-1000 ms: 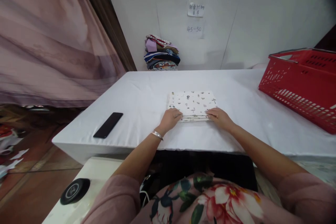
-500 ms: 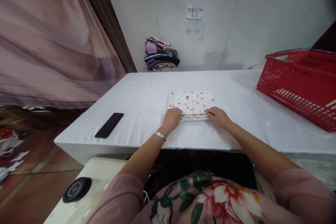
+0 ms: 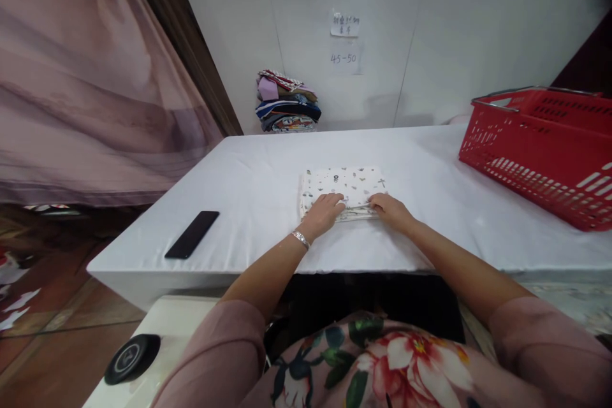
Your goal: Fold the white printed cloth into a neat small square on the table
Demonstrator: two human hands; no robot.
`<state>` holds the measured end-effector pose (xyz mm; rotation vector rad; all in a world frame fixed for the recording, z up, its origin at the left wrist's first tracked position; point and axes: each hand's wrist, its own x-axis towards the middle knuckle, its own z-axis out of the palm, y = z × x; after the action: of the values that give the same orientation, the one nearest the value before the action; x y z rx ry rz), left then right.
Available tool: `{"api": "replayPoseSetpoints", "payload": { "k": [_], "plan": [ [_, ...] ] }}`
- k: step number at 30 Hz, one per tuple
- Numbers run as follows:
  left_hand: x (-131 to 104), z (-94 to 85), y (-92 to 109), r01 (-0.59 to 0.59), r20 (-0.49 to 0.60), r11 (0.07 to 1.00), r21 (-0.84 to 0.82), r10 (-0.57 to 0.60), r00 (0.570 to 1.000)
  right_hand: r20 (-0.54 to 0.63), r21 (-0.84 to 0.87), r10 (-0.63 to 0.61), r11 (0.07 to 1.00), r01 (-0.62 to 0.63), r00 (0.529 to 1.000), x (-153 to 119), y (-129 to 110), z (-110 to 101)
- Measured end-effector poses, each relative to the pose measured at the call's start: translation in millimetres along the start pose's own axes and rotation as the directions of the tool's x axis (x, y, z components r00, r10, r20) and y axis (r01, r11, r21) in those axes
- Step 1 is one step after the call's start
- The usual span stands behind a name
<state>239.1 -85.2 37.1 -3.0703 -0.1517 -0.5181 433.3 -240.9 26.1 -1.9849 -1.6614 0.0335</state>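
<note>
A white cloth with a small scattered print [image 3: 342,180] lies folded into a layered rectangle on the white-covered table [image 3: 258,172]. My left hand [image 3: 324,214], with a silver bracelet at the wrist, rests on its near left part, fingers stretched out over the top layer. At the near right corner my right hand [image 3: 389,209] pinches the edge of the folded cloth between thumb and fingers. Between my hands the stacked layers show along the near edge. Part of that edge is hidden under my left hand.
A black phone [image 3: 192,234] lies at the table's left. On the right stands a red plastic basket [image 3: 535,153]. A pile of folded fabrics [image 3: 288,105] is against the wall at the back. A round black object [image 3: 132,359] sits on a white surface below left.
My left hand has moved right and inward from the cloth's left corner onto its top layer. My right hand stays at the right corner. The view has shifted slightly.
</note>
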Motion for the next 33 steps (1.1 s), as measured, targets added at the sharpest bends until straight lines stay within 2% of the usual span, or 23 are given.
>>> {"api": "replayPoseSetpoints", "payload": {
  "k": [4,7,13,16,21,27,30,33],
  "plan": [
    [0,5.5,-2,-0.073,-0.1,0.992,0.105,0.084,0.991,-0.016,-0.066,-0.089,0.994,0.088,0.996,-3,0,2],
    [0,7.6,-3,-0.057,-0.137,0.99,0.132,0.075,0.988,-0.012,-0.118,-0.105,0.988,0.103,0.994,-3,-1,1],
    [2,7.9,-3,-0.012,-0.125,0.992,0.126,0.028,0.992,0.059,-0.183,-0.112,0.976,0.121,0.992,3,-5,-1],
    [2,6.8,-2,0.007,-0.116,0.994,0.113,0.006,0.993,0.042,-0.182,-0.084,0.979,0.091,0.996,3,-5,1],
    [-2,3.1,6,0.077,-0.169,0.997,-0.023,-0.08,0.982,-0.053,-0.11,-0.134,0.986,0.127,0.99,-4,-2,5],
    [0,-0.9,14,0.189,-0.182,0.943,-0.274,-0.244,0.953,-0.032,-0.129,-0.172,0.977,0.167,0.985,-2,0,8],
    [2,-2.0,16,0.237,-0.169,0.915,-0.327,-0.303,0.938,-0.042,-0.138,-0.142,0.981,0.135,0.989,2,-1,10],
    [0,-1.6,16,0.249,-0.146,0.917,-0.312,-0.305,0.941,-0.117,-0.153,-0.151,0.979,0.132,0.982,1,-2,12]
  ]
}}
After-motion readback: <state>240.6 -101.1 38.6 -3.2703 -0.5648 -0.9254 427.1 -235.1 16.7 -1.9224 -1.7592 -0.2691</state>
